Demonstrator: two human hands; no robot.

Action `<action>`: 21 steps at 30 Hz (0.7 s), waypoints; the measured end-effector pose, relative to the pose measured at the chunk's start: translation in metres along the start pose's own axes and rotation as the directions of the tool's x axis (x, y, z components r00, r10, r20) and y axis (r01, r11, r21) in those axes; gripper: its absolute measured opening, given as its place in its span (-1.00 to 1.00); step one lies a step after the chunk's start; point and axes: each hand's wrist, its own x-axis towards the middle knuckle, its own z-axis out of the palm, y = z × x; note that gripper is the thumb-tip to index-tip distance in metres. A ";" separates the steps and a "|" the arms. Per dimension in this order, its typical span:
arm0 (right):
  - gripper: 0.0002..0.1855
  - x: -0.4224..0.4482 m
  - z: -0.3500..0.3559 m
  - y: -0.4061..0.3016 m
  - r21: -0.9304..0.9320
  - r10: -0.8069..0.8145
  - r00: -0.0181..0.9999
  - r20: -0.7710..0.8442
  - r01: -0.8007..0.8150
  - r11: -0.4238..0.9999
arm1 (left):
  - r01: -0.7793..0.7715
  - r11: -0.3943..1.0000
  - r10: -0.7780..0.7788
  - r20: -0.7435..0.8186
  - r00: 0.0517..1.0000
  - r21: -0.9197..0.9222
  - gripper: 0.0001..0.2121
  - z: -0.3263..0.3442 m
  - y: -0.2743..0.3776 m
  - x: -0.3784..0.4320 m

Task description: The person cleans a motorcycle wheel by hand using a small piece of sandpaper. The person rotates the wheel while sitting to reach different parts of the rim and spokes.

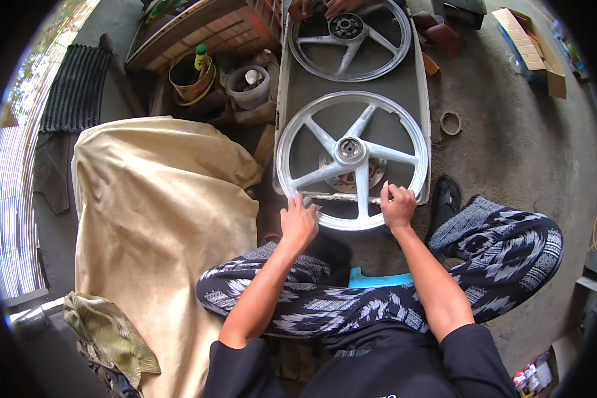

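A pale five-spoke motorcycle wheel rim (362, 191) lies over the near end of a long shallow tray (424, 114), its near edge jutting out past the tray. At the rim's lower left, my left hand (298, 221) presses a small grey piece, perhaps sandpaper, against the edge. My right hand (398, 203) is curled around the rim's lower right. Beneath the spokes a metal brake disc (348, 185) shows in part. At the tray's far end is a second spoked wheel (349, 54) with a dark hub, touched by another person's hands (341, 7).
Left of the tray stand a bucket (191, 84) holding a green-capped bottle and a grey plastic tub (248, 94). A tan cover (164, 199) drapes something large at my left. On the floor at right lie a ring (450, 123) and an open cardboard box (532, 54).
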 end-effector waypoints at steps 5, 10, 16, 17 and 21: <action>-0.66 0.001 0.001 0.001 0.030 -0.006 1.000 0.000 0.006 1.000 | 0.239 0.906 -0.214 0.111 0.971 -0.349 -0.67 -0.013 -0.027 0.014; -0.66 -0.001 0.003 0.005 0.012 -0.005 1.000 -0.008 0.005 1.000 | 0.240 0.788 -0.176 0.166 0.970 -0.567 -0.57 -0.009 -0.021 0.015; -0.65 0.001 -0.001 -0.004 0.012 -0.012 1.000 -0.010 0.013 1.000 | 0.099 0.848 -0.123 -0.012 0.992 -0.521 -0.54 0.002 -0.031 0.016; -0.65 0.001 -0.002 -0.003 0.010 -0.010 1.000 -0.009 0.010 1.000 | 0.133 0.875 -0.146 0.009 0.989 -0.465 -0.53 -0.007 -0.026 0.018; -0.66 0.000 -0.002 0.000 0.003 -0.004 1.000 -0.002 0.004 1.000 | 0.197 0.902 -0.192 0.052 0.980 -0.383 -0.51 -0.019 -0.019 0.019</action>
